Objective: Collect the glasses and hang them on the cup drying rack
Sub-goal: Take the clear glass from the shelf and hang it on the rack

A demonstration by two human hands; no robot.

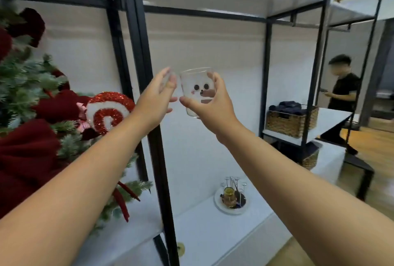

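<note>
While one yellow cup (228, 195) already sits on the rack (232, 189), the right hand (210, 103) clamps a printed glass (197, 91) aloft, unhung; the left hand (156, 95) hovers open beside it.

- Glass (197, 92): raised at centre, held in right hand (210, 105); left hand (155, 95) just left of it, fingertips at its left side.
- Shelf frame post (147, 95): behind the left hand.
- Decorated tree (32, 99): far left, beside the post.
- Drying rack (233, 196): on worktop (202, 229), below the hands, one cup on it.
- Basket (292, 121): on a shelf, right.
- Person (343, 86): far right, behind the shelving.
</note>
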